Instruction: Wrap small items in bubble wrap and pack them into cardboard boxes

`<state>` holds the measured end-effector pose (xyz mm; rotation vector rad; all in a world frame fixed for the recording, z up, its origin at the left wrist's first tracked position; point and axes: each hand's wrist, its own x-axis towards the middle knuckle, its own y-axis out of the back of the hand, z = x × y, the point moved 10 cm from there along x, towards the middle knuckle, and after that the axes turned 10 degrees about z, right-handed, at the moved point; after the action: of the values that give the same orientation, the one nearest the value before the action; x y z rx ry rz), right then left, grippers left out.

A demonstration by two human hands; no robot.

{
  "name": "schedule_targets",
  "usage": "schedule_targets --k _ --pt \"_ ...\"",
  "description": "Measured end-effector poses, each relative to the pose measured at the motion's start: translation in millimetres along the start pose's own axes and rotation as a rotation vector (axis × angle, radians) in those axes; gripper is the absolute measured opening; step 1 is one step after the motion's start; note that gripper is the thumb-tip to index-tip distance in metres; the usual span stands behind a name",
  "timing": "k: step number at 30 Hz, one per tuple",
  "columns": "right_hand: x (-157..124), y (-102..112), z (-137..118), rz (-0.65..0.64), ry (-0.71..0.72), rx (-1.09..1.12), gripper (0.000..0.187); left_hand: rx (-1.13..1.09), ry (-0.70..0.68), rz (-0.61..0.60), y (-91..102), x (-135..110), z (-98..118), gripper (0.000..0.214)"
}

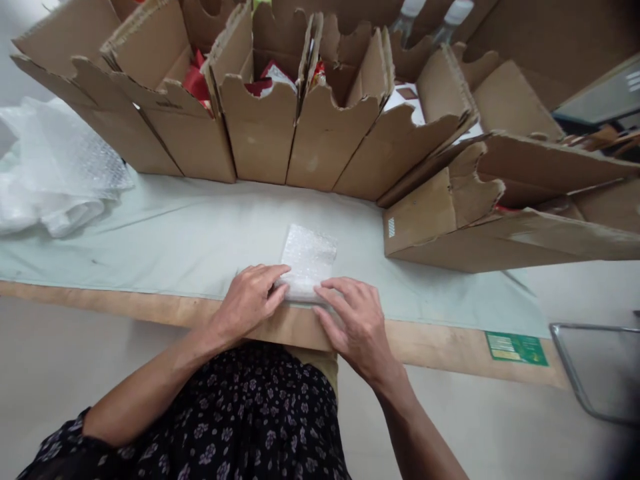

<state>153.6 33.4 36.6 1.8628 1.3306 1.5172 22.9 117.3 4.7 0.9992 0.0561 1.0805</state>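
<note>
A small sheet of clear bubble wrap [310, 257] lies on the pale green cloth near the table's front edge, its near end folded into a thick roll. My left hand [253, 297] grips the left end of that roll, index finger and thumb curled around it. At the right end, my right hand [353, 313] has its fingertips on top and its thumb on the near side. Whatever the roll may wrap is hidden inside it.
Several open cardboard bins [260, 133] stand along the back, with red and white packets inside. Another cardboard bin [430, 227] is at the right. A pile of bubble wrap [60, 167] lies at the left. A green label [517, 348] marks the wooden table edge [430, 343].
</note>
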Motion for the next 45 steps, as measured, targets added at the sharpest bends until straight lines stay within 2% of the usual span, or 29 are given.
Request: schedule_targets --k 4,7,10,12,14,16,18,20,22,25,28,31,34,36,38,39,40,42,44,45 --pt "-2 -16 -8 -0.094 0.077 -0.019 0.020 0.103 -0.070 0.063 7.7 3 8 0.026" --pt "0 -18 -1 -0.072 0.017 0.060 0.019 0.084 -0.163 0.101 17.7 -7 25 0.030" --pt "-2 -21 7 -0.096 -0.061 0.184 0.019 0.027 -0.226 0.032 14.9 -16 34 0.024" --pt "-3 -19 11 -0.080 -0.094 0.196 0.021 -0.012 -0.194 -0.003 10.2 -14 29 0.023" --pt "-1 -11 13 -0.009 -0.096 0.127 0.024 -0.021 -0.147 -0.011 4.9 -4 19 0.024" --pt "2 -5 10 0.049 -0.058 0.035 0.025 0.012 -0.116 -0.011 -0.9 8 9 0.025" --pt "5 -10 6 0.021 0.002 -0.031 0.025 0.068 -0.080 0.000 -4.2 18 -1 0.025" --pt "8 -22 5 -0.055 0.045 -0.060 0.025 0.092 -0.025 0.039 -1.0 22 -7 0.025" --pt "12 -31 12 -0.099 0.023 -0.039 0.023 0.030 0.062 0.107 9.1 17 -10 0.030" --pt "17 -29 28 -0.032 -0.127 0.088 0.021 -0.241 0.323 0.188 20.1 -6 -21 0.047" --pt "12 -23 32 0.030 -0.278 0.269 0.021 -0.609 0.586 0.107 0.3 -33 -22 0.063" --pt "2 -25 20 -0.033 -0.356 0.439 0.020 -0.831 0.659 0.052 -17.0 -40 -10 0.068" --pt "-5 -13 17 -0.027 -0.384 0.454 0.021 -0.811 0.631 0.039 -18.0 -33 0 0.067" --pt "-8 1 23 0.003 -0.432 0.472 0.035 -0.748 0.584 -0.016 -18.1 -30 10 0.069" --pt "-12 9 28 -0.027 -0.483 0.558 0.054 -0.698 0.502 -0.096 -21.0 -29 25 0.074" --pt "-14 11 29 -0.058 -0.497 0.603 0.057 -0.675 0.446 -0.133 -23.3 -29 33 0.075" --pt "-16 14 30 -0.085 -0.507 0.632 0.052 -0.643 0.384 -0.175 -26.4 -30 41 0.076" --pt "-20 21 34 -0.099 -0.520 0.633 0.029 -0.549 0.233 -0.252 -32.9 -26 57 0.075" --pt "-25 35 43 -0.065 -0.530 0.581 0.010 -0.428 0.057 -0.262 -32.1 -12 75 0.075" --pt "-27 45 49 -0.045 -0.539 0.546 0.008 -0.366 -0.039 -0.233 -27.8 1 87 0.076"
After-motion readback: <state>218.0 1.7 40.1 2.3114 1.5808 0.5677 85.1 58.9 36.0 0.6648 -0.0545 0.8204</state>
